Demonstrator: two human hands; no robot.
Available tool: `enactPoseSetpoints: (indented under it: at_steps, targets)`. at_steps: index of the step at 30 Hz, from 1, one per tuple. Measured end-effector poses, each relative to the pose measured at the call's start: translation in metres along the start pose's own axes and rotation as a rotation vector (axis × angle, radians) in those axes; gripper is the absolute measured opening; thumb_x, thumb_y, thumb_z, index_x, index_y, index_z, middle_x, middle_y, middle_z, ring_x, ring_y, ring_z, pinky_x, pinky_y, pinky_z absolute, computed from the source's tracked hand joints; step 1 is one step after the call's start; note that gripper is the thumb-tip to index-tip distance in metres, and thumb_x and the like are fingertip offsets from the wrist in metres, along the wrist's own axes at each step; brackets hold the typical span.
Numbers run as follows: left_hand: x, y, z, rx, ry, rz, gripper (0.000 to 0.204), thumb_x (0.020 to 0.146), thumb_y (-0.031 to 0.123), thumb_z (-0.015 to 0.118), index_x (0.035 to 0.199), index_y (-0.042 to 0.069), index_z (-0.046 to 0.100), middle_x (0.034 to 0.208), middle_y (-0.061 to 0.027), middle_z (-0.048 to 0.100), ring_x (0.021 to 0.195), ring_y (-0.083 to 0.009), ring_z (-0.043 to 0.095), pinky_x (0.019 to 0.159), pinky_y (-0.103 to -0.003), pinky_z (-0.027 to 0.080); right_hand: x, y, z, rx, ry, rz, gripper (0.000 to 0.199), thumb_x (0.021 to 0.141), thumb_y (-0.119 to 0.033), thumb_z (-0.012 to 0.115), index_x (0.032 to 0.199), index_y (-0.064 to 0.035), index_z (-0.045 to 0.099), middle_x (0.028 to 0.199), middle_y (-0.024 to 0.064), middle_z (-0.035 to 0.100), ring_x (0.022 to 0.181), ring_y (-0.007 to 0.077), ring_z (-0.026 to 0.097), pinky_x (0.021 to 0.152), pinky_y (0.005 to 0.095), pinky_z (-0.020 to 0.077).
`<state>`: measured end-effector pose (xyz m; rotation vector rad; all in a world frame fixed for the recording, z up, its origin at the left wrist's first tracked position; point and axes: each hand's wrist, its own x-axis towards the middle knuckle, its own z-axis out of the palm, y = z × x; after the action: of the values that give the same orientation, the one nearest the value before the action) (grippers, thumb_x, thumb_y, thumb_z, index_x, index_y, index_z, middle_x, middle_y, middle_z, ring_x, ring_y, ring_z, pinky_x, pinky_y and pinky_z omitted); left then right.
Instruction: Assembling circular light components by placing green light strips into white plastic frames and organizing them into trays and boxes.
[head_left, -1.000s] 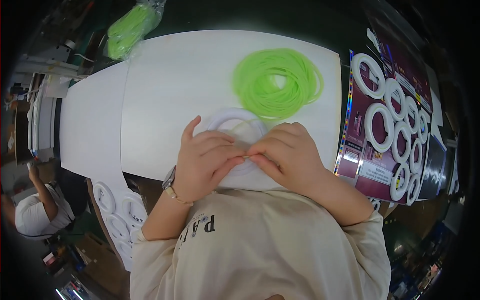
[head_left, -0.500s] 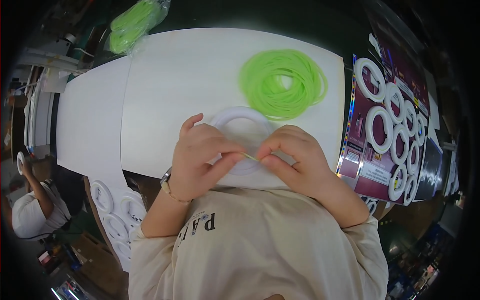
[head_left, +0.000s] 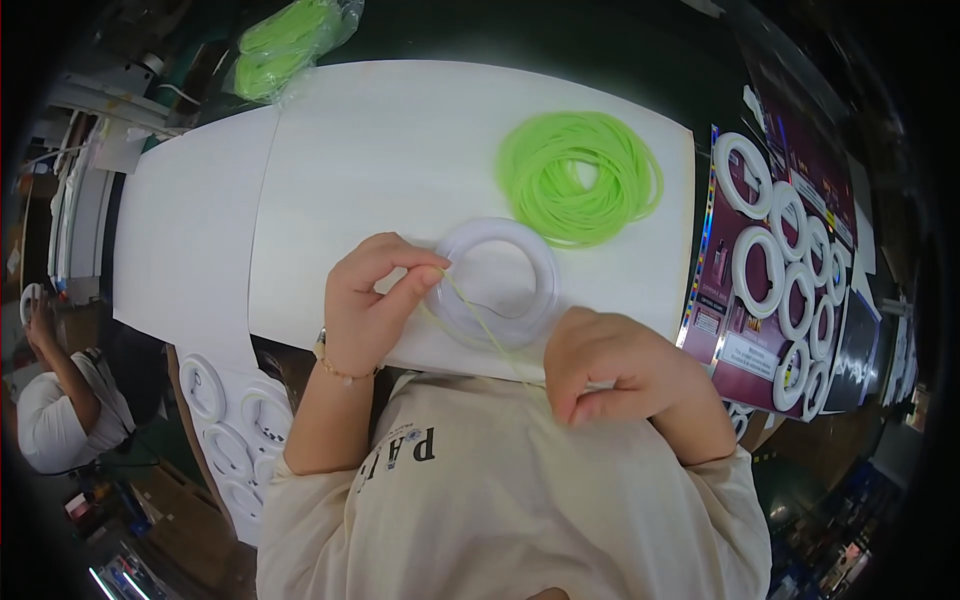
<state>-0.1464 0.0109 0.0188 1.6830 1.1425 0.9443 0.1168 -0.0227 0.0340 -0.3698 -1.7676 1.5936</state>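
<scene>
A thin yellow-green strand (head_left: 482, 322) runs slantwise between my hands, across the near left part of a white ring (head_left: 546, 283). My left hand (head_left: 372, 295), beside the ring's left edge, pinches the strand's upper end between thumb and fingertips. Lower down, in front of my shirt, my right hand (head_left: 622, 368) is closed where the strand's other end reaches it. The ring lies flat on a white board (head_left: 350, 160). Past it to the upper right sits a loose coil of bright green tubing (head_left: 530, 190).
Several white rings (head_left: 740, 270) rest on a purple printed sheet (head_left: 708, 290) at the right. More rings (head_left: 203, 390) lie at the lower left. A clear bag of green coils (head_left: 285, 45) stands at the far left. Another person (head_left: 70, 400) holds a ring at the left.
My hands have moved apart, the right one down and toward me, the left one slightly left and up. The strand now stretches between them, and the ring shows more fully.
</scene>
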Motion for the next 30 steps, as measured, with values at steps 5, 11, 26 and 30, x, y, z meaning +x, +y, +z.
enactPoseSetpoints:
  at_steps: [5, 11, 26, 30]
  targets:
    - [-0.006, -0.004, 0.009, 0.016, 0.058, 0.021, 0.006, 0.08, 0.007, 0.069, 0.085, 0.004, 0.067, 0.08, -0.0055, 0.062, 0.077, -0.0173, 0.056, 0.076, -0.031, 0.044, 0.001, 0.005, 0.002, 0.116, -0.181, -0.078, 0.013, 0.088, -0.019, 0.065, 0.084, -0.0072, 0.067, 0.079, 0.0022, 0.066, 0.076, 0.0235, 0.063, 0.073, 0.0337, 0.0445]
    - [0.002, 0.024, 0.022, 0.263, -0.079, 0.387, 0.013, 0.073, 0.008, 0.074, 0.084, 0.013, 0.069, 0.081, -0.0014, 0.063, 0.081, -0.0191, 0.059, 0.085, -0.035, 0.041, 0.02, 0.015, 0.009, -0.566, 0.388, 0.121, 0.015, 0.082, -0.021, 0.068, 0.086, -0.0065, 0.067, 0.079, 0.0047, 0.066, 0.074, 0.0265, 0.062, 0.071, 0.0335, 0.0443]
    - [-0.001, 0.001, 0.002, 0.149, 0.065, 0.167, 0.005, 0.079, 0.004, 0.07, 0.083, 0.007, 0.069, 0.076, -0.002, 0.066, 0.072, -0.0166, 0.058, 0.078, -0.031, 0.042, 0.005, -0.003, 0.008, -0.843, 0.249, -0.001, 0.011, 0.079, -0.026, 0.069, 0.081, -0.015, 0.068, 0.083, -0.0019, 0.062, 0.083, 0.0224, 0.056, 0.074, 0.0353, 0.0409]
    - [-0.001, -0.003, 0.001, 0.127, 0.084, 0.139, 0.005, 0.079, 0.004, 0.07, 0.084, 0.005, 0.069, 0.078, -0.0036, 0.066, 0.073, -0.017, 0.058, 0.071, -0.027, 0.043, 0.001, 0.001, 0.011, -0.789, 0.21, -0.141, 0.018, 0.08, -0.036, 0.068, 0.079, -0.0182, 0.067, 0.086, -0.0061, 0.062, 0.085, 0.0196, 0.055, 0.071, 0.0336, 0.04]
